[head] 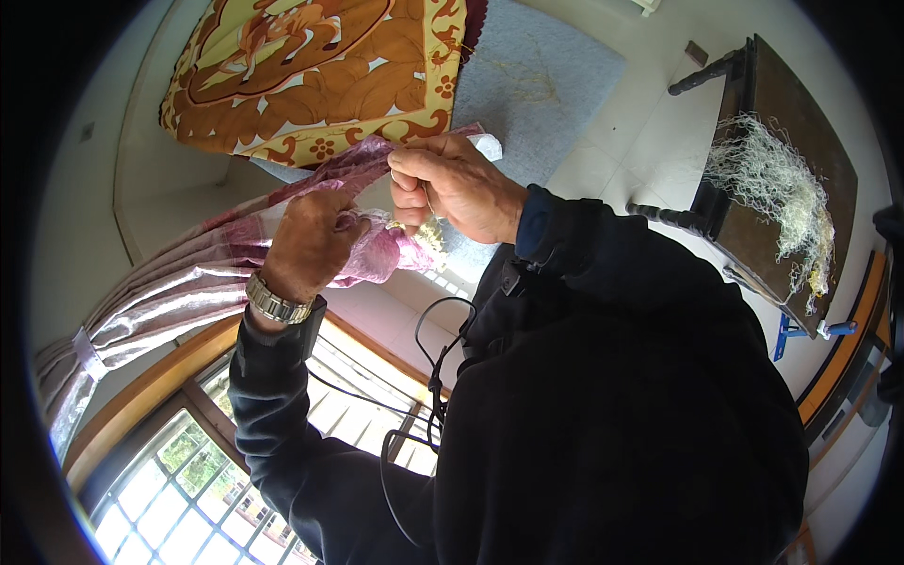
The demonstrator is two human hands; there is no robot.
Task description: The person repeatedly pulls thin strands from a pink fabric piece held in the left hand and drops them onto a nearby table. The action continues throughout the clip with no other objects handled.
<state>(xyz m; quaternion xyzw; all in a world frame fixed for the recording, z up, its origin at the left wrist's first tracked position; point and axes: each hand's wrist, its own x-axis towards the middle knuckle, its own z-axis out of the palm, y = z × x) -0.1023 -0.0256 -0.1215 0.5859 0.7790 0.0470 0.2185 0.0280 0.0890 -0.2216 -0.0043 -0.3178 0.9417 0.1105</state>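
Note:
My left hand (311,244), with a metal wristwatch (275,300) on its wrist, grips a bunched part of a shiny pink and purple curtain (378,254). To its right, my right hand (455,183) is closed, thumb against the curled fingers, and a thin thread-like strand (427,198) shows at them. What lies inside its fingertips is too small to tell. Below the right hand, yellowish frayed threads (431,236) stick out at the fabric's end. The gathered curtain runs down to the left, where a pale tieback (90,353) surrounds it.
A patterned orange-brown blanket (339,85) lies beyond my hands, beside a grey mat (544,85) with loose yellow threads. At right, a dark low table (756,233) carries a tangled heap of pale thread (777,183). Black cables (438,395) hang before my body; a barred window (191,487) is lower left.

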